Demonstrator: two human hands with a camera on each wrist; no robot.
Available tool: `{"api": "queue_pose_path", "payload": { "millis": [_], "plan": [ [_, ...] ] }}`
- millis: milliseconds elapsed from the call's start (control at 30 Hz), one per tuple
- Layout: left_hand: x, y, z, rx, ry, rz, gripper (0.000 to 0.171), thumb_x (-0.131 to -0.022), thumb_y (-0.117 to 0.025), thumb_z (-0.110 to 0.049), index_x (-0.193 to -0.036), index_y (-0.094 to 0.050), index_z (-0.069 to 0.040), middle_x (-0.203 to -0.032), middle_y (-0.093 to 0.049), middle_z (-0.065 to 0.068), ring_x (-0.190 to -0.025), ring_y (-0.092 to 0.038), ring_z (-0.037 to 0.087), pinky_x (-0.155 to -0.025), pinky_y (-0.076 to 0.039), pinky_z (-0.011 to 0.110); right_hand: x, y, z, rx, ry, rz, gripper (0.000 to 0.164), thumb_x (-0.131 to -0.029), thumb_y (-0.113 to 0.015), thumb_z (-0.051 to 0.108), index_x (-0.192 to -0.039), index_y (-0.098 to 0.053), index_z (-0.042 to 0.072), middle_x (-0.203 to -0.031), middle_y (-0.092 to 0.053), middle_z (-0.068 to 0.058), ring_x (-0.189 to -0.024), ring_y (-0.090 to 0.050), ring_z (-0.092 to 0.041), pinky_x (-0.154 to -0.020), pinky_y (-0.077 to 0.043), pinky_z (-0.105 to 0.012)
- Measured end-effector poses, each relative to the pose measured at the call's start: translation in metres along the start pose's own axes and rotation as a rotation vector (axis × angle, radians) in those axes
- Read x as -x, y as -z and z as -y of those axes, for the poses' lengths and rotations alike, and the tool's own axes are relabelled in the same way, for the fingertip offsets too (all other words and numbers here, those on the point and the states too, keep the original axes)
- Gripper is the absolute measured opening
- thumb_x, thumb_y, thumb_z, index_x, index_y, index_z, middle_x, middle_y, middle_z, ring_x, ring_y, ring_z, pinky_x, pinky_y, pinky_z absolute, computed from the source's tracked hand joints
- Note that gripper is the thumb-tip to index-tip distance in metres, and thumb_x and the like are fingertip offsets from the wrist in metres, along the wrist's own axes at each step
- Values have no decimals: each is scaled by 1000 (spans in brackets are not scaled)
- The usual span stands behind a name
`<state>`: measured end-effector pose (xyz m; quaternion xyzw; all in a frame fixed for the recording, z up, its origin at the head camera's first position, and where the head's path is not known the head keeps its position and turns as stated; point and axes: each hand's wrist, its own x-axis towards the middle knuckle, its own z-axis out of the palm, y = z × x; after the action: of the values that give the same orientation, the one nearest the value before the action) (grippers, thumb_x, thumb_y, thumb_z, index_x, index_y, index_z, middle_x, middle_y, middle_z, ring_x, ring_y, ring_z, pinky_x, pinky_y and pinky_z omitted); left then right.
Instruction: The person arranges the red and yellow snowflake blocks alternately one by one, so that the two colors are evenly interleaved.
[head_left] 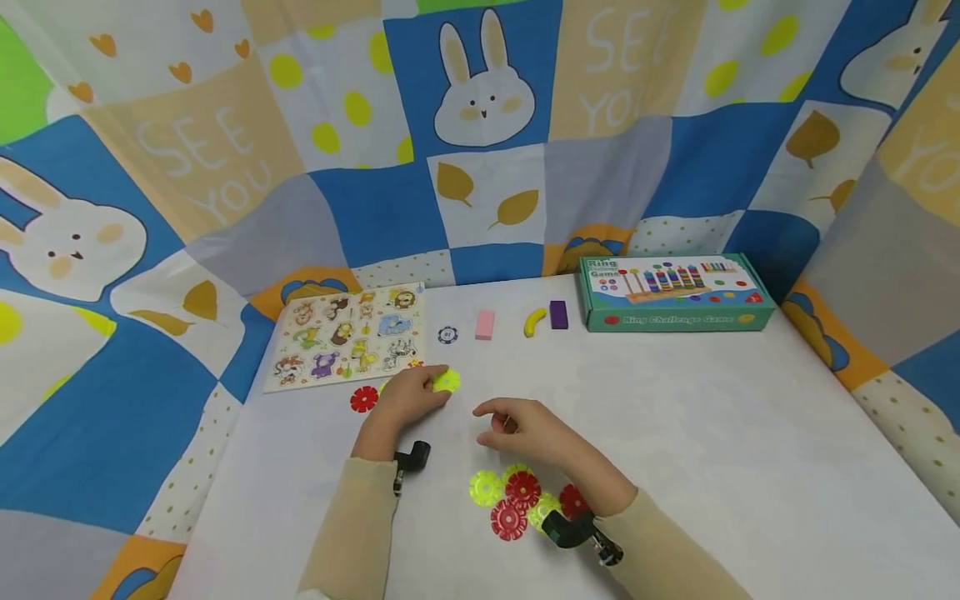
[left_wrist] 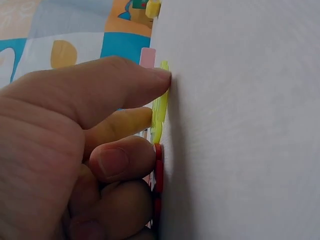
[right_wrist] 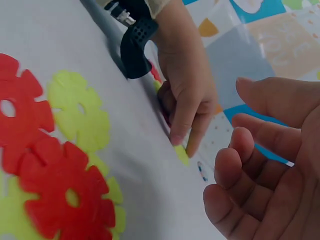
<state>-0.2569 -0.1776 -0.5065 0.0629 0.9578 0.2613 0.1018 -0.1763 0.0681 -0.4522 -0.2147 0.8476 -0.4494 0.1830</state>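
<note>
My left hand (head_left: 405,398) is at the middle of the table, its thumb and index finger at the edges of a yellow notched building disc (head_left: 450,381). Seen from the left wrist, that yellow disc (left_wrist: 163,97) stands out edge-on against the thumb. Left of the hand lies a red notched disc (head_left: 364,399), with a sliver of another yellow one partly hidden by the hand. My right hand (head_left: 528,429) hovers with bent fingers and nothing between them. Below it is a loose cluster of red discs (head_left: 509,520) and yellow discs (head_left: 486,488), partly covered by the right wrist camera.
An animal puzzle board (head_left: 345,337) lies at the back left. Along the back are a poker chip (head_left: 447,335), a pink block (head_left: 485,325), a toy banana (head_left: 534,322), a purple block (head_left: 558,315) and a Ring Challenge Game box (head_left: 678,321). Patterned cloth (head_left: 495,200) hangs behind.
</note>
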Motion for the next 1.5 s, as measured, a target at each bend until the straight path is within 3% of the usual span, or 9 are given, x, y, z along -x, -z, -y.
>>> {"api": "queue_pose_path", "payload": {
  "millis": [267, 600, 933, 1133, 1333, 1500],
  "plan": [
    [0, -1, 0, 36, -10, -9, 49, -82, -69, -40, -129, -59, -31, -59, -44, 1, -55, -44, 16, -56, -36, 32, 38, 5, -6, -1, -14, 36, 37, -81, -72, 38, -114, -64, 26, -72, -52, 3, -68, -51, -13, -58, -44, -26],
    [0, 0, 3, 66, -11, -6, 48, -81, -69, -36, -128, -60, -32, -62, -46, 1, -57, -45, 15, -57, -36, 32, 62, -6, -35, 6, -22, 89, 41, -78, -77, 30, -116, -65, 20, -70, -51, 4, -64, -47, -10, -53, -39, -23],
    [1, 0, 3, 83, 0, -12, 46, -80, -70, -35, -126, -61, -32, -62, -46, 0, -58, -46, 16, -57, -36, 31, 64, -18, -53, 151, 5, 23, 43, -73, -80, 30, -112, -65, 19, -65, -48, 7, -58, -40, -4, -56, -36, -23],
    [1, -1, 4, 78, -9, -13, 47, -81, -69, -35, -126, -61, -32, -62, -46, 0, -59, -46, 15, -59, -36, 31, 60, -22, -55, 201, -37, -4, 41, -70, -82, 34, -104, -63, 23, -67, -48, 9, -59, -42, -5, -55, -36, -24],
    [1, 0, 4, 85, -15, -14, 47, -80, -69, -34, -127, -61, -31, -61, -46, 0, -57, -45, 15, -57, -36, 31, 61, -23, -52, 150, -88, -36, 36, -71, -82, 32, -95, -57, 24, -78, -53, 8, -71, -49, -11, -60, -43, -26],
    [2, 1, 3, 94, -12, -18, 47, -80, -69, -33, -126, -61, -30, -63, -46, 1, -58, -45, 16, -57, -35, 31, 67, -17, -48, 26, -87, -22, 24, -79, -76, 28, -90, -56, 20, -73, -54, 4, -63, -50, -14, -52, -44, -27]
  ]
}}
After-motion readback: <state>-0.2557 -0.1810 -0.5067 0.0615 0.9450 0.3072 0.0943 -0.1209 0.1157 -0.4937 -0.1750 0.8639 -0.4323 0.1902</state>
